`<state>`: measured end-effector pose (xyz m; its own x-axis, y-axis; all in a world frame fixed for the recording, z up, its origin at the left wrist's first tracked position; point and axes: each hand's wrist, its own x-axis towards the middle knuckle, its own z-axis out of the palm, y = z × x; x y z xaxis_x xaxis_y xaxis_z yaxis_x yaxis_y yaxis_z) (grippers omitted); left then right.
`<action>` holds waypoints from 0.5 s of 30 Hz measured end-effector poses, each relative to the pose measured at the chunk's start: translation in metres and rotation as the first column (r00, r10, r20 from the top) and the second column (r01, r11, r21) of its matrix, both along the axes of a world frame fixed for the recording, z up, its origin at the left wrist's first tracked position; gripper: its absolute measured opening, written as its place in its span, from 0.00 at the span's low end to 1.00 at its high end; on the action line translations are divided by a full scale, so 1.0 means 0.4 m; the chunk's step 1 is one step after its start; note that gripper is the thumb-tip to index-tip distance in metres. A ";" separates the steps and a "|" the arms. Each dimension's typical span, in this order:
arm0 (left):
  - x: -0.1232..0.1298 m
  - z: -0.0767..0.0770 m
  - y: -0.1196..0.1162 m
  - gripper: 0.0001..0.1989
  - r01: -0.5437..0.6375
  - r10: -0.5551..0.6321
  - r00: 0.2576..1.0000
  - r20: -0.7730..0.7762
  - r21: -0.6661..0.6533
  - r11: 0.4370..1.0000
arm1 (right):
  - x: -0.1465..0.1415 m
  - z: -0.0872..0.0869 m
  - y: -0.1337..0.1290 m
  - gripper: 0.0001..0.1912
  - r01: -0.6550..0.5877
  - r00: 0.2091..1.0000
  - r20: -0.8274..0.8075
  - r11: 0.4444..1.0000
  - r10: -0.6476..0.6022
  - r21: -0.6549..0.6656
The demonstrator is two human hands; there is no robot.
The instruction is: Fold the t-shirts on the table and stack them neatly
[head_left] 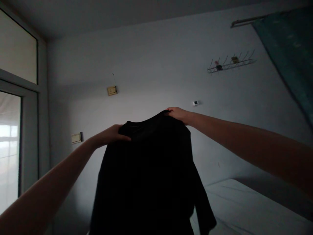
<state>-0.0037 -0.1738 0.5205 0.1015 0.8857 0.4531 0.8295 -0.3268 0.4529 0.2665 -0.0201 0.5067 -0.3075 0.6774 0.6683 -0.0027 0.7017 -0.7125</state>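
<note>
A black T-shirt (149, 176) hangs in front of me, held up by its shoulders with the neckline on top. My left hand (114, 133) is closed on the shoulder beside the collar, its thumb lying over the front of the cloth. On the other side of the collar, my right hand (178, 115) pinches the opposite shoulder, a little higher than the left. One sleeve dangles at the lower right. The shirt's lower part runs out of the picture, and the dark cloth shows little detail.
A pale-covered surface like a bed (244, 205) lies behind at lower right. The wall carries a socket (111, 90), a switch (76, 138), a small white device (195, 103) and a wire hook rack (231, 66). A green curtain (288, 49) hangs right; a glazed door (29, 140) stands left.
</note>
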 end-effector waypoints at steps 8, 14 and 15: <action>-0.020 0.005 -0.002 0.18 -0.194 0.165 0.943 0.289 0.078 0.978 | 0.004 0.013 0.006 0.11 0.252 0.911 0.162 0.823 -0.379 0.509; 0.127 -0.075 0.067 0.20 -0.046 -0.015 0.923 0.385 0.149 0.988 | -0.132 -0.034 -0.036 0.13 0.172 0.983 0.012 0.939 -0.184 0.297; 0.150 -0.079 0.074 0.22 0.007 -0.064 0.920 0.386 0.146 0.989 | -0.154 -0.029 -0.049 0.13 0.076 0.997 -0.049 0.949 -0.064 0.306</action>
<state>0.0562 -0.1442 0.4888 -0.0770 0.8102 0.5811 0.5842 -0.4356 0.6848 0.2050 -0.0398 0.4949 -0.2368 0.4561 0.8578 0.0313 0.8861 -0.4625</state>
